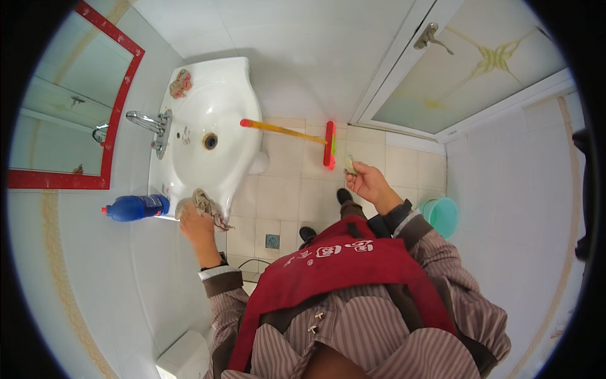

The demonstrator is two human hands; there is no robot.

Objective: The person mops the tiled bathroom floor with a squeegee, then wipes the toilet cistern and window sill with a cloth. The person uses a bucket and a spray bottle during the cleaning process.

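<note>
2 hands (pixel 197 227) (pixel 369 184) curled: left, rag (pixel 206 202); right, scrap (pixel 350 165).

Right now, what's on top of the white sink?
On the sink are a silver faucet, a crumpled pinkish cloth, a blue bottle at the corner and a grayish cloth in the left hand. What's under the cloths is covered, so I can't see it.

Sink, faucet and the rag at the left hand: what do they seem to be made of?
Sink: probably glazed ceramic, smooth white with glossy highlights.
Faucet: likely chromed metal, judging by its bright silvery shine.
Rag: woven or knitted cloth, matte, softly crumpled; the fibre can't be told.
</note>
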